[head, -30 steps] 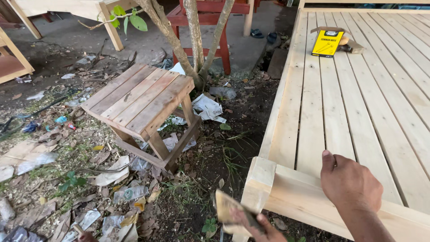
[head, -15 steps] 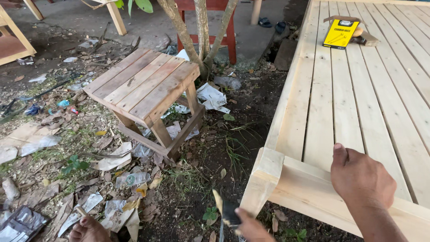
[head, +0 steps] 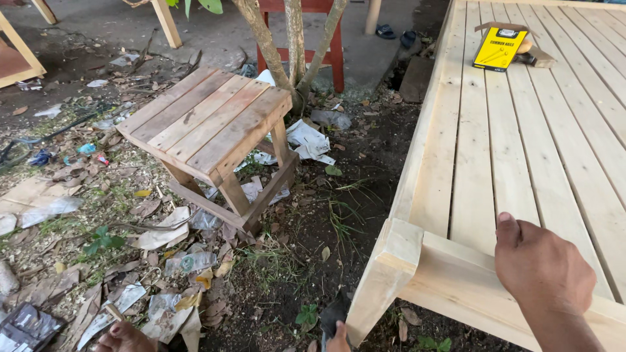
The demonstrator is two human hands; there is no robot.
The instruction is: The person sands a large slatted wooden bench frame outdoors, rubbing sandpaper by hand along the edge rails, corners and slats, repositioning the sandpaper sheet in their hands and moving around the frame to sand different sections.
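Head view, the only one we have: our right hand (head: 541,270) rests palm down on the end rail of a pale slatted wooden platform (head: 482,150), fingers curled loosely over the rail's edge and thumb pointing up toward the slats, gripping nothing else. Just left of it, the platform's corner post (head: 385,274) leans out over the dirt. Our left hand (head: 338,339) barely shows at the bottom edge, below that post; it seems to hold a dark object (head: 332,316), but we cannot tell what the object is or how firmly it is gripped. The two hands are well apart, with the post between them.

Far up the platform lies a yellow box (head: 499,47) beside a small wooden block (head: 538,58). On the littered ground to the left stands a small slatted stool (head: 208,127), close to thin tree trunks (head: 293,45), with scraps of paper (head: 310,140) around them.
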